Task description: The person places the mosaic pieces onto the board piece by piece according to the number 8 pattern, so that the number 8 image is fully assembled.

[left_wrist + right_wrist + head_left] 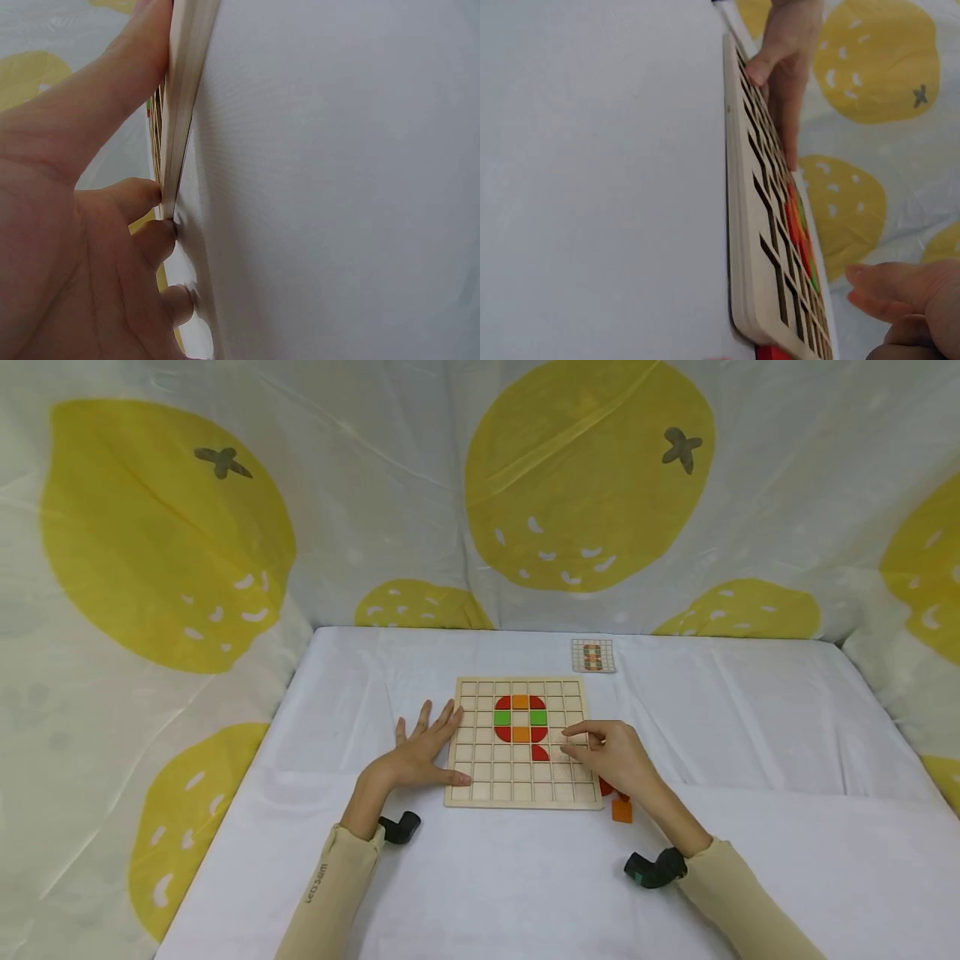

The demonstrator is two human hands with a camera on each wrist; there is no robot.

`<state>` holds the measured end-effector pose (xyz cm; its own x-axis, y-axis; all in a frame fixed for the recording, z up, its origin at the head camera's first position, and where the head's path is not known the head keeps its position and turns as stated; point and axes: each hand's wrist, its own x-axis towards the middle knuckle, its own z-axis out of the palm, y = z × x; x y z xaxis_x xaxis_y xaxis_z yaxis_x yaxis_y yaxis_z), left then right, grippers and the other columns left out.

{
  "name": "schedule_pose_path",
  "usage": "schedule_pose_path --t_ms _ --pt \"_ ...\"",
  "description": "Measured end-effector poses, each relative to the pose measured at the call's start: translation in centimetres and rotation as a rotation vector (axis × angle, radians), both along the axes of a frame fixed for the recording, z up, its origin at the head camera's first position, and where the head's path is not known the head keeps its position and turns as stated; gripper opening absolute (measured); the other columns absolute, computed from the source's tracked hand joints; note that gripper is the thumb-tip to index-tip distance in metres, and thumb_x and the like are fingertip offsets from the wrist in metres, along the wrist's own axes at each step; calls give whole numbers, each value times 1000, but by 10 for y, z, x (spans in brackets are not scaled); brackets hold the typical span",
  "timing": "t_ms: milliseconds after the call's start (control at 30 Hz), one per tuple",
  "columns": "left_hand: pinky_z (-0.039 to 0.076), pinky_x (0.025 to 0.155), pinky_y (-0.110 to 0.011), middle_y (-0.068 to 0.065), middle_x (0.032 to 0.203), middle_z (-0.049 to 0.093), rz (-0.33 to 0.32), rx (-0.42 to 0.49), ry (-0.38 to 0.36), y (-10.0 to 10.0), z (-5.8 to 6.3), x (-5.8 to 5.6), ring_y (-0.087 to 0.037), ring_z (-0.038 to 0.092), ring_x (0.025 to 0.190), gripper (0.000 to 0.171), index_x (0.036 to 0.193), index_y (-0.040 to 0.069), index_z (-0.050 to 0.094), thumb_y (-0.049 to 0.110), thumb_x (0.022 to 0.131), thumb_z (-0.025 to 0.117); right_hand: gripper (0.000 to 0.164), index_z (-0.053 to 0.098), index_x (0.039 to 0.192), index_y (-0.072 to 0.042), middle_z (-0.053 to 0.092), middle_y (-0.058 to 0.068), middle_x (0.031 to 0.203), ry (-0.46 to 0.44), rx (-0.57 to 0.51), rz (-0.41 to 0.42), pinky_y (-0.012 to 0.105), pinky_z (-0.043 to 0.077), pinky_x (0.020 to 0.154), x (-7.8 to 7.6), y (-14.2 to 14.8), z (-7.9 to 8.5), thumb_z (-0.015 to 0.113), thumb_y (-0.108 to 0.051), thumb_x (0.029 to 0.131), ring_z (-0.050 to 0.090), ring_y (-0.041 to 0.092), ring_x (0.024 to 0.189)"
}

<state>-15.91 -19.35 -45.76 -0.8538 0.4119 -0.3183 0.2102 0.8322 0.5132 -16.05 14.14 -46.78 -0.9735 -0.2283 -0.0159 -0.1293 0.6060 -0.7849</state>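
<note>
A wooden grid board (487, 792) lies on the white cloth, with red, orange and green pieces forming a ring in its cells. Just below the ring's lower right sits a single red rounded piece (540, 752). Spread fingers of my left hand (412, 762) rest along the board's left edge, the thumb over its near left part. My right hand (613, 753) hovers over the board's right side. Its thumb and index finger are apart with nothing between them, and the other fingers bend inward. In the right wrist view this hand (911, 300) appears beside the board's right end.
Loose red pieces (606, 787) and an orange square (622, 811) lie by the board's near right corner, partly under my right hand. Behind the board is a small pattern card (592, 656). A lemon-print cloth (390, 485) hangs at the back and sides.
</note>
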Motion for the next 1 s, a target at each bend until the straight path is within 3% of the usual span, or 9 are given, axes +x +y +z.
schedule_pose_path --t_ms 200,467,1000 --pt "-16 118 -77 -8 176 -4 3 -2 0 1 -1 0 -42 -20 160 117 168 14 8 49 85 83 25 80 111 -10 36 -4 60 3 47 -30 23 25 49 3 33 3 82 -23 89 34 11 55" --pt "-16 118 -77 -7 176 -4 4 -10 3 1 -3 -1 -42 -20 160 117 168 15 8 51 85 82 24 81 112 -14 37 -3 61 -2 118 -78 24 27 53 15 68 -6 82 -23 90 36 11 59" --pt "-17 118 -76 -6 176 -5 2 -2 -2 -1 -5 -1 -41 -21 160 117 168 16 8 52 85 81 30 79 117 -12 38 -4 60 -47 54 -27 23 29 51 2 76 -18 82 -23 90 38 10 56"
